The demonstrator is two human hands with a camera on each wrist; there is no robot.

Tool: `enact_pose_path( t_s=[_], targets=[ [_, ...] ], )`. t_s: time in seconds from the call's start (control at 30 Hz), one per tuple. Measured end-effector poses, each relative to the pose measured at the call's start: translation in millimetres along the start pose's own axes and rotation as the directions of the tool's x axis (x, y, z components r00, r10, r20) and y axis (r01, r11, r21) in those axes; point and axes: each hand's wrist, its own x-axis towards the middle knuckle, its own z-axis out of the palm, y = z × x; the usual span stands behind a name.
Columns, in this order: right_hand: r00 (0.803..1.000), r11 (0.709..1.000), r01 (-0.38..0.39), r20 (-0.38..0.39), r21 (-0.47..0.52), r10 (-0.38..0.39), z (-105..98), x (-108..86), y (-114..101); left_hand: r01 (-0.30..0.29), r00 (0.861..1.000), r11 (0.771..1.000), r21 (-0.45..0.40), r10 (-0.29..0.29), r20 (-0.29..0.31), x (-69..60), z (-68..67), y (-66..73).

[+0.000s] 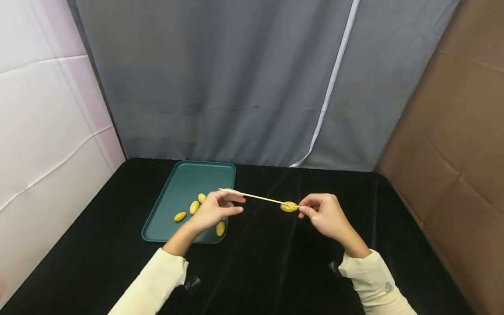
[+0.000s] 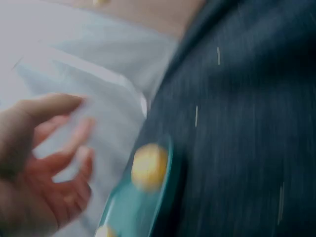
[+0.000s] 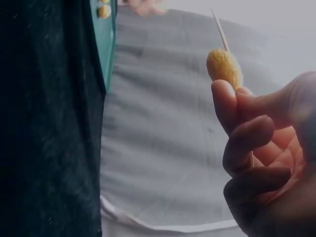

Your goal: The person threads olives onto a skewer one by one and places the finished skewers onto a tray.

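My right hand [image 1: 324, 216] pinches a thin wooden skewer [image 1: 261, 198] between thumb and forefinger, at its right end. Threaded on the skewer, right beside those fingertips, is a yellow oval fruit [image 3: 223, 65] with a wrinkled skin. The skewer's pointed end sticks out beyond the fruit in the right wrist view. My left hand [image 1: 215, 210] hovers over the tray's right side with loosely bent fingers and nothing seen in its grasp. In the head view the skewer's far end overlaps its fingers; whether they touch I cannot tell.
A teal tray [image 1: 167, 201] lies at the left of the black-covered table [image 1: 275, 271]. Several more yellow fruits [image 1: 194, 207] lie on it, one near its right edge, partly behind my left hand. A grey curtain [image 1: 236, 87] hangs behind the table, with brown and white panels at the sides.
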Motion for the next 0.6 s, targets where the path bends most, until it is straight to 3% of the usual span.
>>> enact_pose_path(
  t_s=[0.07,0.13,0.2,0.27,0.4,0.47,0.6],
  targets=[
    [1.0,1.0,-0.023,-0.01,-0.002,0.023,-11,-5.4,8,0.0,0.996,0.976,0.217,-0.019,0.083,-5.2,-23.0,-4.3],
    [0.999,0.999,-0.045,-0.002,-0.001,0.045,-18,-10.2,15,-0.017,0.981,0.924,0.383,-0.059,0.184,-10.8,-38.7,-8.3],
    [0.998,0.998,-0.058,0.019,0.002,0.058,-22,-13.5,19,-0.022,0.96,0.883,0.468,-0.112,0.256,-15.0,-45.9,-11.1],
    [0.997,0.998,-0.065,0.03,0.005,0.065,-24,-16.1,20,-0.047,0.948,0.852,0.521,-0.126,0.293,-17.4,-47.4,-14.4],
    [0.997,0.998,-0.068,0.04,-0.003,0.069,-32,-22.6,24,-0.109,0.956,0.783,0.612,-0.085,0.279,-18.5,-43.1,-18.5],
    [0.997,0.998,-0.06,0.043,-0.012,0.06,-38,-26.4,28,-0.112,0.964,0.761,0.64,-0.074,0.256,-18.4,-41.9,-20.6],
    [0.998,0.998,-0.047,0.049,-0.029,0.048,-47,-34.7,37,-0.089,0.975,0.772,0.63,-0.061,0.213,-17.7,-38.7,-26.5]
  ],
)
